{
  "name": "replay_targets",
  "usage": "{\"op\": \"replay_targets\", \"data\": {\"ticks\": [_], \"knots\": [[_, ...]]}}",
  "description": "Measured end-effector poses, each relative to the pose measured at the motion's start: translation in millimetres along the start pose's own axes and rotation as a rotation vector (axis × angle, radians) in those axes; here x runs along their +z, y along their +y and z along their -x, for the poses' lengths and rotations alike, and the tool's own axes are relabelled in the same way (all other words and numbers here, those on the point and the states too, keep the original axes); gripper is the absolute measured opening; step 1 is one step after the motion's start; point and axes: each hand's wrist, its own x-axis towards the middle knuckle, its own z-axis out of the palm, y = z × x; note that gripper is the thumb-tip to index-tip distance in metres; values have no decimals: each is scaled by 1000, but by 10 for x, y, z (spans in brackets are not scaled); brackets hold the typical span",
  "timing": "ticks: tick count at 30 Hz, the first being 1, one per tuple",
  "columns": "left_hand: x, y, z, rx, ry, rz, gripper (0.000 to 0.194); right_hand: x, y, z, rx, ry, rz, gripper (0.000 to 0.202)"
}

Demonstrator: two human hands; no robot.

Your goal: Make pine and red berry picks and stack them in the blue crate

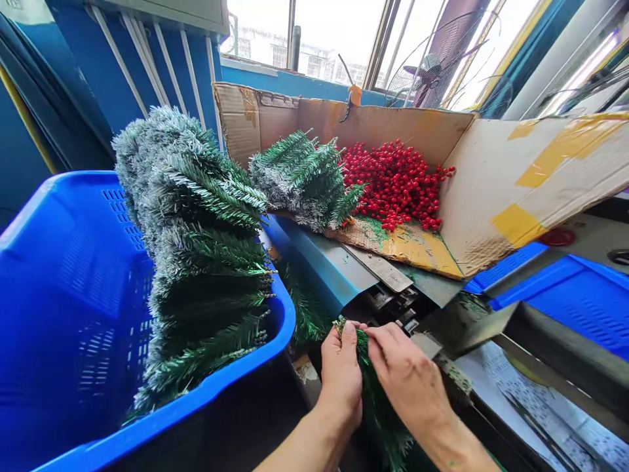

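Low in the middle of the head view, my left hand (343, 367) is closed around the end of a green artificial pine branch (381, 410), thumb on top. My right hand (405, 367) pinches at the same end, fingertips close to the left thumb. What sits between the right fingertips is too small to make out. The branch hangs down between my wrists, partly hidden by the right forearm. Just beyond the hands is the dark metal mechanism (393, 301) of a machine with a blue housing (314, 259).
At left, a blue plastic basket (289, 314) holds stacked frosted pine branches (171, 216). Behind the machine, an opened cardboard box (531, 170) contains red berries (393, 180) and more frosted branches (304, 174). A metal trough (540, 347) lies right. A fan (427, 69) stands by the window.
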Motion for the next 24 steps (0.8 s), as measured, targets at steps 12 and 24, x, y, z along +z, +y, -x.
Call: {"op": "replay_targets", "data": {"ticks": [12, 24], "knots": [[-13, -71, 222, -68, 23, 104, 35, 4, -69, 380, -59, -106, -338, 41], [9, -198, 371, -158, -70, 71, 46, -178, 81, 387, -130, -125, -164, 39]]}}
